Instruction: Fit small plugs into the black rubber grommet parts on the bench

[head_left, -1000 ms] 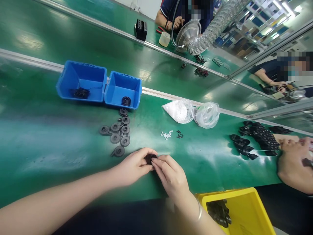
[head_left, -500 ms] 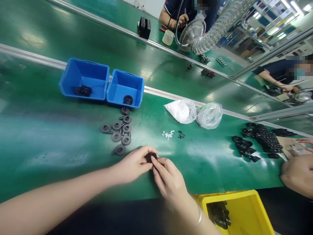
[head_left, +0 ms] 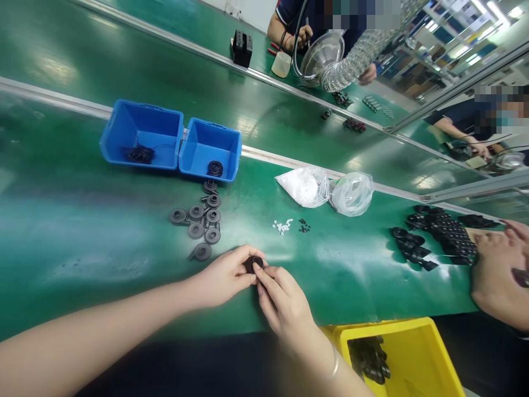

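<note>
My left hand (head_left: 221,278) pinches a small round black part (head_left: 252,262) just above the green belt (head_left: 82,231). My right hand (head_left: 283,300) meets it from the right, its fingertips pressed onto the same part. Several grey-black round parts (head_left: 200,220) lie in a loose cluster just left of my hands. A small heap of white bits (head_left: 282,226) and a few tiny black bits (head_left: 304,226) lie on the belt beyond my hands.
Two blue bins (head_left: 142,138) (head_left: 211,149) holding black rings stand at the back left. Two clear bags (head_left: 306,186) (head_left: 353,193) lie behind the bits. A yellow bin (head_left: 413,347) of black parts sits at lower right. A co-worker's hand (head_left: 498,275) rests by a pile of black parts (head_left: 438,234).
My hands stay together on the black part, barely shifting. The co-worker's hand at the right edge has moved up toward the pile of black parts.
</note>
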`<move>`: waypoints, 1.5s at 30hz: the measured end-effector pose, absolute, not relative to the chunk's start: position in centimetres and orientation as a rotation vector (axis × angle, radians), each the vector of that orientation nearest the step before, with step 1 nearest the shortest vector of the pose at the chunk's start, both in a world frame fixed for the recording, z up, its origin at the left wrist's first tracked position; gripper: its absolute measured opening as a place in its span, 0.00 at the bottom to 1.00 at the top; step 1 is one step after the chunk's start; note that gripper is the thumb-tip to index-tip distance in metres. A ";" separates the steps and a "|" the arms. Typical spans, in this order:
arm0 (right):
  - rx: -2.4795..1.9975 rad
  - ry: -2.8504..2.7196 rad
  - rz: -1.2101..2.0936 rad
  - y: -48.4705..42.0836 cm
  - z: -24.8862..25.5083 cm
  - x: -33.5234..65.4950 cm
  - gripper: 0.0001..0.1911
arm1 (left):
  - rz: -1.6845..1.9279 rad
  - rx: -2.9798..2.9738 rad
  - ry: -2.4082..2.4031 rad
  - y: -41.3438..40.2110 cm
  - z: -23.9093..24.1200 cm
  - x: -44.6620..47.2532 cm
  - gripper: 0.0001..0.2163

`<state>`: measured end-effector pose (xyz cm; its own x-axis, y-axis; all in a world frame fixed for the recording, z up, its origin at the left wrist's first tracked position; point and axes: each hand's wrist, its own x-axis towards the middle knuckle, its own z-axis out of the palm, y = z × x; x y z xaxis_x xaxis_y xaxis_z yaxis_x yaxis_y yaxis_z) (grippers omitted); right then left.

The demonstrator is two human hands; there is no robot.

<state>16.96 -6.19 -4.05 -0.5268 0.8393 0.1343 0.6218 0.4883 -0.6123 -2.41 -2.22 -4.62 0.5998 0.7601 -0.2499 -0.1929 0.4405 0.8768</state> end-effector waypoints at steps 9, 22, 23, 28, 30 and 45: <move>-1.199 -2.009 0.791 -6.7 -3.9 17.2 0.29 | 0.674 0.952 0.634 -2.1 -3.1 -2.2 0.10; -1.217 -1.983 0.773 -6.8 -3.9 16.9 0.25 | 0.653 0.899 0.707 -2.6 -3.0 -1.8 0.08; -1.210 -1.970 0.766 -6.8 -3.8 16.9 0.24 | 0.647 0.870 0.704 -2.6 -2.9 -1.8 0.09; -1.192 -1.925 0.806 -6.8 -3.2 16.8 0.24 | 0.639 0.704 0.687 -2.5 -1.8 -2.0 0.13; -1.179 -1.926 0.814 -6.9 -3.1 16.8 0.26 | 0.636 0.645 0.664 -2.4 -1.6 -2.0 0.13; -1.244 -2.546 0.198 -6.8 -1.5 16.4 0.19 | 0.536 1.059 0.892 -3.4 -2.4 -0.6 0.11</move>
